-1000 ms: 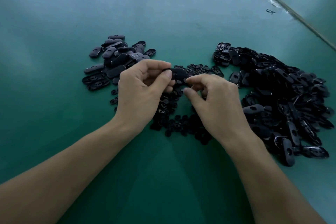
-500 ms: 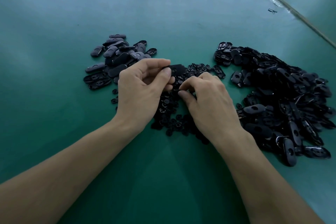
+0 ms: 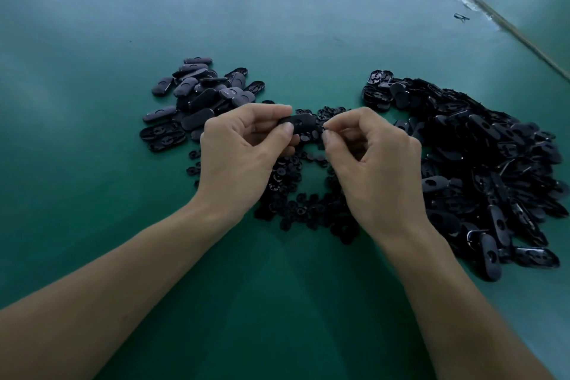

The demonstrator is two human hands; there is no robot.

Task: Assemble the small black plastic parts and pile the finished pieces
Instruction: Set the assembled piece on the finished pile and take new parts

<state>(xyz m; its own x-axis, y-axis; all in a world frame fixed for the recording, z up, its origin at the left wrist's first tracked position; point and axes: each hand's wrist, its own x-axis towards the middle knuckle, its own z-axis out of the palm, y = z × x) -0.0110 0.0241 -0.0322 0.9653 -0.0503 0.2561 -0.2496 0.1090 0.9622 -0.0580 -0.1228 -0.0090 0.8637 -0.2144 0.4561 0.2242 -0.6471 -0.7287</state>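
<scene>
Gripping an oval black shell [image 3: 303, 122] in the curled left hand [image 3: 243, 154]. Pinching a tiny black part [image 3: 324, 130] in the right hand [image 3: 379, 170], just beside the shell.

Both bare forearms reach in from the near edge, the hands close together but apart. The left hand [image 3: 240, 160] grips an oval part [image 3: 301, 123] between thumb and curled fingers. The right hand [image 3: 381, 170] pinches a tiny piece [image 3: 325, 129] between thumb and forefinger.
</scene>
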